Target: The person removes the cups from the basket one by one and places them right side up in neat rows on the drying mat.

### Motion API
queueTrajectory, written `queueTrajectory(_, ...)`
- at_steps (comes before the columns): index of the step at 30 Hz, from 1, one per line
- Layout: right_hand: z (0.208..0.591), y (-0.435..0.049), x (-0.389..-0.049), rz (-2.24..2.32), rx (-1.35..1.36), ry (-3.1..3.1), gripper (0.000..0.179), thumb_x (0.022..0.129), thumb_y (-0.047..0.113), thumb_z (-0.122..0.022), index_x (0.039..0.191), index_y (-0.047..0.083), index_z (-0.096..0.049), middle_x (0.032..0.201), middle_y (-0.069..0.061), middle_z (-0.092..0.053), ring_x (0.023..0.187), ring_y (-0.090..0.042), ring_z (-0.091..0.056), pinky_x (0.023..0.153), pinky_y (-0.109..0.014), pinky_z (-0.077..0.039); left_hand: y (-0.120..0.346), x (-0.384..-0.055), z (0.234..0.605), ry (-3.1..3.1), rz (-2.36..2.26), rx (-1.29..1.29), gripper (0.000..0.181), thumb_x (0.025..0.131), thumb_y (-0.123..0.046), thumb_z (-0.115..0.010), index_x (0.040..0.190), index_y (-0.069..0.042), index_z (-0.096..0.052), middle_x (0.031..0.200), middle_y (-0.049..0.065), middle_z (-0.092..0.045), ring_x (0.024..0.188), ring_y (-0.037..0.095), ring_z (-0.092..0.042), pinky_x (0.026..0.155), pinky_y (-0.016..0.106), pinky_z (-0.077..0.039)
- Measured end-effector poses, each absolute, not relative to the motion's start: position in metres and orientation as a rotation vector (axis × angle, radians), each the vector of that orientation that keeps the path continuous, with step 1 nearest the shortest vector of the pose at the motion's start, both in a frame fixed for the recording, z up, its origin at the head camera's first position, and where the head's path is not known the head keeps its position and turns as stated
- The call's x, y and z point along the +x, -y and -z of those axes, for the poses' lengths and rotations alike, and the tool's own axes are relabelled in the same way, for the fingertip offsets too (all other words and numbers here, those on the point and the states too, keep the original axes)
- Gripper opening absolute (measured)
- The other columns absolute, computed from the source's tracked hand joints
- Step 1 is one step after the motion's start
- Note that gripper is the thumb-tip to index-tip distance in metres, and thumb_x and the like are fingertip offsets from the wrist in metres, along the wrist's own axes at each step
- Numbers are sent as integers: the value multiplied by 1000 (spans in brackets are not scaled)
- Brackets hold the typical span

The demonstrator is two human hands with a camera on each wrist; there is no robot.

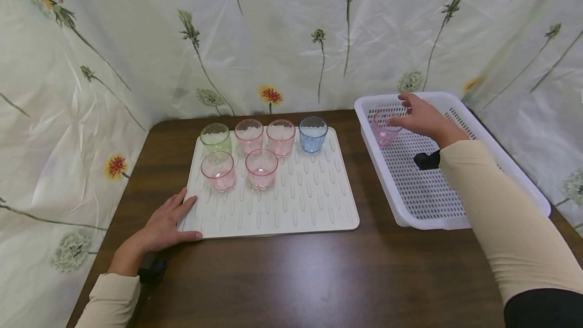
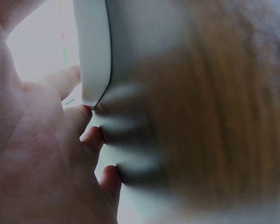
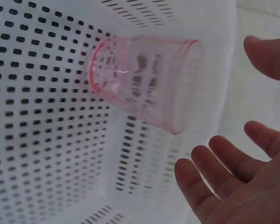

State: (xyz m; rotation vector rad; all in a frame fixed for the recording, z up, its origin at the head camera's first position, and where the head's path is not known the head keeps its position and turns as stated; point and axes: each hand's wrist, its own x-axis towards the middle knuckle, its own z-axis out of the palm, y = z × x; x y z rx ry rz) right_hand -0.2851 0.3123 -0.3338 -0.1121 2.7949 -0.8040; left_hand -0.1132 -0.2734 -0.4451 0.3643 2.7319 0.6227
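My right hand (image 1: 424, 119) is over the white perforated basket (image 1: 388, 191), fingers and thumb spread and holding nothing. Nearest to it is a clear pink glass (image 1: 384, 135), standing inside the basket by its left wall. The right wrist view shows a gap between the fingertips and that glass (image 3: 140, 84). At the left, my left hand (image 1: 165, 221) rests at the corner of a white ridged mat (image 1: 296, 214), its fingers extended along the edge. The left wrist view has these fingertips touching near the mat's edge (image 2: 95, 51).
On the mat's back and left parts stand a green glass (image 1: 216, 139), a blue glass (image 1: 313, 135) and several pink glasses (image 1: 263, 168). The brown wooden table (image 1: 309, 277) extends in front. A flower-printed curtain (image 1: 282, 39) hangs behind and at both sides.
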Motion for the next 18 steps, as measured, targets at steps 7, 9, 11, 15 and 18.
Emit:
queueTrajectory(7,354,-313,-288,978,-18,-2713,93,96,39,-59,159,5,-1,162,-32,-11,145,-55,-23,113,-71,-26,273,-113,446,-2731,-626,369,99,80,-50,-76,154,-2,-31,163,31,-11,146,56,-13,112,73,-17)
queueTrajectory(9,358,-313,-289,1014,-1,-2703,93,96,39,-59,160,6,0,163,-31,-10,145,-54,-22,113,-71,-25,273,-114,446,-2725,-633,359,99,80,-51,-75,154,-2,-31,163,31,-10,146,56,-13,113,73,-16)
queueTrajectory(11,360,-313,-290,1044,13,-2696,93,96,38,-60,160,6,0,163,-31,-10,146,-54,-22,114,-70,-24,273,-114,446,-2725,-637,352,100,80,-51,-75,154,-2,-31,163,30,-10,147,56,-12,113,73,-16)
queueTrajectory(15,364,-312,-290,1089,50,-2661,93,96,35,-61,160,7,2,164,-31,-8,148,-53,-19,115,-70,-22,274,-114,445,-2729,-641,357,99,79,-51,-75,154,-1,-31,163,31,-10,146,56,-12,113,73,-16)
queueTrajectory(18,366,-309,-289,1118,95,-2624,95,95,33,-61,160,10,4,165,-27,-5,150,-52,-14,115,-71,-19,273,-113,445,-2731,-643,364,99,80,-51,-75,153,-1,-32,163,31,-11,146,56,-13,113,73,-16)
